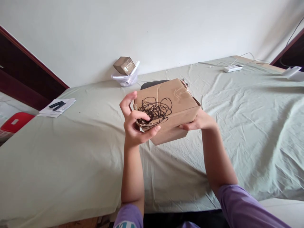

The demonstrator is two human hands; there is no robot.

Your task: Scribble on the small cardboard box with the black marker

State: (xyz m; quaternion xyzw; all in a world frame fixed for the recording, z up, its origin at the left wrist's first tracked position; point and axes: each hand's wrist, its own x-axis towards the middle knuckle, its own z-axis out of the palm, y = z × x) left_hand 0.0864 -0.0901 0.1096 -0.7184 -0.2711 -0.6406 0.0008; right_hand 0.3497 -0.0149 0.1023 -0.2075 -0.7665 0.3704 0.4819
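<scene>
A brown cardboard box (182, 96) is held up over the cloth-covered surface, tilted, with black scribbled marker lines over the left part of its upper face. My left hand (136, 123) grips its left end, with fingers bent over the scribble and along the edge. On the other side, my right hand (200, 122) holds the box from below at the right corner; part of that hand is hidden behind the cardboard. Clear tape shows at the box's right end. A dark grey rounded thing (152, 84) is partly hidden behind the box.
A small cardboard box (123, 65) sits on a translucent tub (128, 81) near the wall. Papers with a black object (57, 105) lie at left, above a red lid (17, 122). A white power strip (232, 68) with cables lies back right on the wrinkled greenish cloth (95, 152).
</scene>
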